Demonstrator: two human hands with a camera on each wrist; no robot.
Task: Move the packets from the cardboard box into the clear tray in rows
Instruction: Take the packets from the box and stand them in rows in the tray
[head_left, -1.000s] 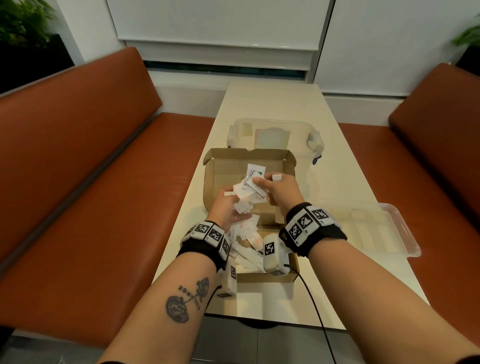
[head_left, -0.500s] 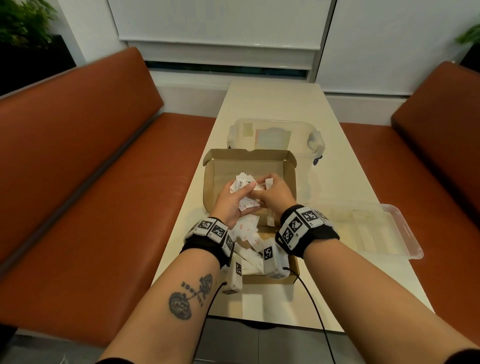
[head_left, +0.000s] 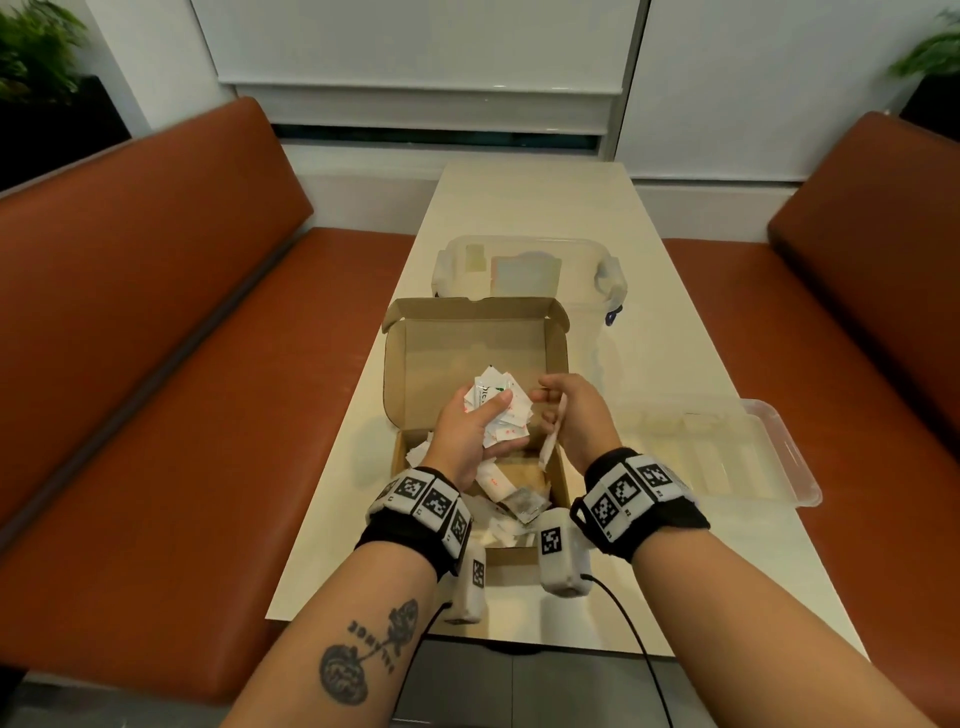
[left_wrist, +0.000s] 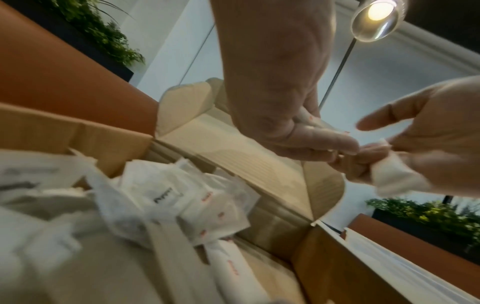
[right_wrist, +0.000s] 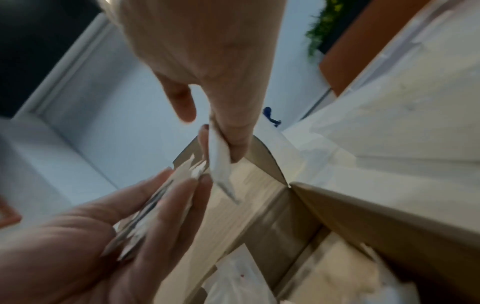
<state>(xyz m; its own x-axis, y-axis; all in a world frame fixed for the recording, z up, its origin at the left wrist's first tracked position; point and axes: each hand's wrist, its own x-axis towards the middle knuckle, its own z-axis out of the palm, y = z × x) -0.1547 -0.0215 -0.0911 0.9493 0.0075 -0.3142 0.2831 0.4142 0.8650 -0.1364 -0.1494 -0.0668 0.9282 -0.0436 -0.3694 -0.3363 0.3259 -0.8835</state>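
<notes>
packets (head_left: 496, 410): left hand (head_left: 467, 436) is clutching a bunch over the cardboard box (head_left: 470, 358)
right hand (head_left: 569, 421): is pinching one packet
clear tray (head_left: 789, 457): is lying rightward, nearer the right hand

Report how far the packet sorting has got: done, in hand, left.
Done: hard to tell; pale strips show through the clear tray, too faint to call rows.
In hand: the left hand grips a bunch of packets over the cardboard box; the right hand pinches a single packet.
Left: loose packets lie in the box.
</notes>
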